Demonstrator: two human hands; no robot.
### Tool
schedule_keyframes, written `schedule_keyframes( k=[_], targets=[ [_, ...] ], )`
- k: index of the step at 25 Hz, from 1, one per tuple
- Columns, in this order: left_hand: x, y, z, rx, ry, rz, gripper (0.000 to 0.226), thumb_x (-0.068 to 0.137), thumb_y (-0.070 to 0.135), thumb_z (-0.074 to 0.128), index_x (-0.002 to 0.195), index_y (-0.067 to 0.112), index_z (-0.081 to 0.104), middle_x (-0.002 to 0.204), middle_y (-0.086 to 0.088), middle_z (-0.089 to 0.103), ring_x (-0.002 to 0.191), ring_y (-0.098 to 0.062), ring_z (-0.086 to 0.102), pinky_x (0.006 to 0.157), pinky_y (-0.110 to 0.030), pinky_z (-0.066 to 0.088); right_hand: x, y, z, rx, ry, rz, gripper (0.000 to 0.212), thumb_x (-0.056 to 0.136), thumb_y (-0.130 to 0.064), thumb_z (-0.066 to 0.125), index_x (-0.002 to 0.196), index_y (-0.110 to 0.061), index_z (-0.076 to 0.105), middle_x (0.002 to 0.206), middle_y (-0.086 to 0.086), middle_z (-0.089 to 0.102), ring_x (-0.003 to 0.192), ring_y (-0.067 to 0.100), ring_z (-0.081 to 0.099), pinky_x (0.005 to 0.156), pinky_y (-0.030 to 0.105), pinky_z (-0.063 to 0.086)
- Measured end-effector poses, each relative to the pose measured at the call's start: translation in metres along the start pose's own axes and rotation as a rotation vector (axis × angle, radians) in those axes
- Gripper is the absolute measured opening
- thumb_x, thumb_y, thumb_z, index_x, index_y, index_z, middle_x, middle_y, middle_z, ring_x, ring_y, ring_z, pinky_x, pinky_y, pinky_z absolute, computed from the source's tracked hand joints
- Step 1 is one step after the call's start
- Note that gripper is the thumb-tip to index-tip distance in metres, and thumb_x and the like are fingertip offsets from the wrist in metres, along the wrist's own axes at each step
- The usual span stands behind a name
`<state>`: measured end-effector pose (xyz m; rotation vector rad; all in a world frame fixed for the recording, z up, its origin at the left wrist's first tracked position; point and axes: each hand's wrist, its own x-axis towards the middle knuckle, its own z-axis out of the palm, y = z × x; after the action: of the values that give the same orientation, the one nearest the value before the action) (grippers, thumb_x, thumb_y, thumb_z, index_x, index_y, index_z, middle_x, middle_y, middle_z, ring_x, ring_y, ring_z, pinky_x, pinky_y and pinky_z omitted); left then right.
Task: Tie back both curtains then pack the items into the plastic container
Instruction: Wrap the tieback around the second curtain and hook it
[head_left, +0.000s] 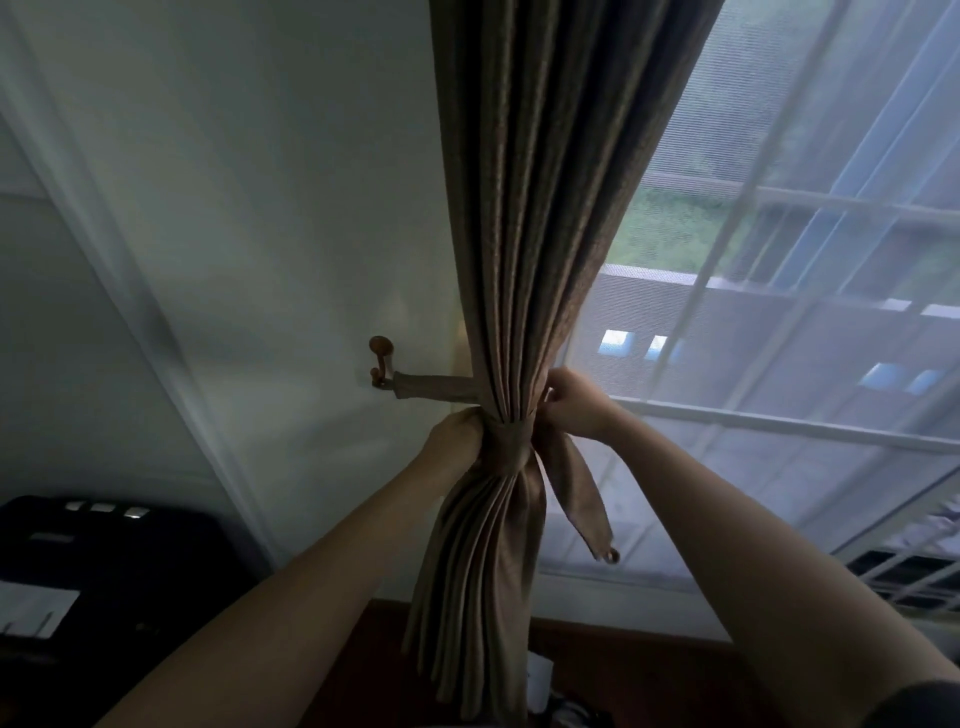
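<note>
A brown curtain (545, 208) hangs down the middle of the view, gathered into tight folds and cinched at a narrow waist low in the scene. A tie (511, 452) of the same brown cloth wraps round that waist. One end of the tie runs left in a taut strip to a small wooden hook (382, 358) on the pale wall (249, 208). The other end hangs loose to the lower right, with a small ring (612, 556) at its tip (the ring dangles free, well apart from the hook).

The left hand (454, 436) clasps the bunched curtain on its left side, fingers curled round the folds right at the tie. The right hand (571, 400) is at the right side of the bunch, a little higher, its fingers bent and pinching the tie where it comes round the cloth. Both bare forearms reach up from the near edge.

Below the tie the curtain fans out again and falls toward a strip of reddish-brown wood (639, 670) at the near edge. To the right, a net curtain (727, 467) covers the window (810, 197), with greenery and a railing showing faintly through it. At the near left sits a black object (114, 571), too dark to make out.
</note>
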<state>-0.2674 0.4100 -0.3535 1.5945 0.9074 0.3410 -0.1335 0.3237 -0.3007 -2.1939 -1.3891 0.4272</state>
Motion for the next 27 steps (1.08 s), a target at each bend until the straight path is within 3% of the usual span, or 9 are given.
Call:
schedule_keyframes(
  k=[3,7,11,14,17,21,23,25,27],
  targets=[
    [-0.008,0.001,0.006,0.084,0.084,0.068,0.03,0.1,0.017,0.029,0.104,0.008,0.057,0.105,-0.008,0.058,0.089,-0.018,0.054,0.079,-0.027,0.041,-0.004,-0.002,0.002,0.129,-0.046,0.083,0.019,0.083,0.0,0.052,0.097,0.0,0.064,0.089,0.005,0.062,0.089,0.024,0.059,0.084,0.038,0.051],
    [-0.018,-0.001,0.012,0.095,0.137,0.157,0.032,0.101,0.019,0.027,0.115,0.011,0.055,0.1,-0.004,0.055,0.086,-0.014,0.052,0.076,-0.026,0.04,-0.005,-0.003,0.004,0.345,-0.095,0.224,0.018,0.086,0.002,0.05,0.096,-0.001,0.064,0.094,0.015,0.065,0.091,0.028,0.062,0.09,0.047,0.053],
    [-0.034,-0.018,0.015,0.051,0.243,0.286,0.017,0.097,0.027,0.041,0.086,0.013,0.045,0.075,-0.003,0.053,0.065,-0.014,0.052,0.057,-0.024,0.041,-0.013,-0.004,0.005,0.626,-0.108,0.299,0.014,0.09,-0.002,0.053,0.094,-0.004,0.066,0.087,0.011,0.064,0.078,0.017,0.06,0.08,0.03,0.056],
    [-0.055,-0.038,0.026,0.117,0.255,0.483,0.041,0.081,0.05,0.055,0.071,0.01,0.054,0.103,0.003,0.06,0.087,-0.01,0.059,0.074,-0.022,0.049,-0.012,-0.006,0.007,0.7,-0.046,0.346,0.017,0.09,0.0,0.051,0.095,-0.002,0.067,0.082,0.008,0.063,0.076,0.015,0.058,0.073,0.023,0.054],
    [-0.067,-0.031,0.041,0.272,0.271,0.497,0.045,0.067,0.057,0.065,0.062,0.014,0.052,0.134,0.008,0.041,0.104,-0.008,0.053,0.083,-0.018,0.044,-0.011,-0.013,0.009,0.704,-0.018,0.371,0.023,0.091,0.002,0.048,0.082,-0.009,0.067,0.083,0.01,0.062,0.082,0.02,0.055,0.08,0.029,0.053],
    [-0.06,-0.017,0.049,0.361,0.332,0.429,0.034,0.078,0.027,0.07,0.059,0.014,0.045,0.145,-0.006,0.038,0.099,-0.021,0.061,0.082,-0.016,0.04,-0.014,-0.016,0.005,0.724,-0.05,0.341,0.027,0.087,0.007,0.042,0.079,-0.007,0.063,0.086,0.01,0.06,0.083,0.017,0.058,0.076,0.023,0.054],
    [-0.06,-0.015,0.05,0.376,0.333,0.405,0.029,0.083,0.023,0.064,0.062,0.012,0.049,0.145,-0.007,0.037,0.075,-0.012,0.059,0.074,-0.01,0.036,-0.015,-0.014,0.001,0.764,-0.153,0.289,0.016,0.083,0.006,0.046,0.084,-0.002,0.06,0.086,0.011,0.055,0.08,0.017,0.055,0.074,0.023,0.051],
    [-0.06,-0.013,0.05,0.377,0.3,0.368,0.027,0.09,0.026,0.056,0.07,0.008,0.059,0.145,-0.007,0.033,0.061,-0.004,0.048,0.072,-0.011,0.034,-0.017,-0.015,-0.003,0.703,-0.256,0.213,0.016,0.079,-0.009,0.063,0.094,-0.006,0.06,0.089,0.008,0.057,0.081,0.013,0.056,0.07,0.022,0.048],
    [-0.06,-0.01,0.046,0.369,0.22,0.336,0.033,0.094,0.027,0.049,0.086,0.001,0.066,0.145,-0.008,0.031,0.071,-0.008,0.05,0.078,-0.018,0.037,-0.015,-0.019,-0.001,0.344,-0.193,0.14,0.043,0.074,-0.039,0.074,0.106,-0.013,0.062,0.098,0.002,0.065,0.089,0.015,0.062,0.075,0.024,0.051]
  ],
)
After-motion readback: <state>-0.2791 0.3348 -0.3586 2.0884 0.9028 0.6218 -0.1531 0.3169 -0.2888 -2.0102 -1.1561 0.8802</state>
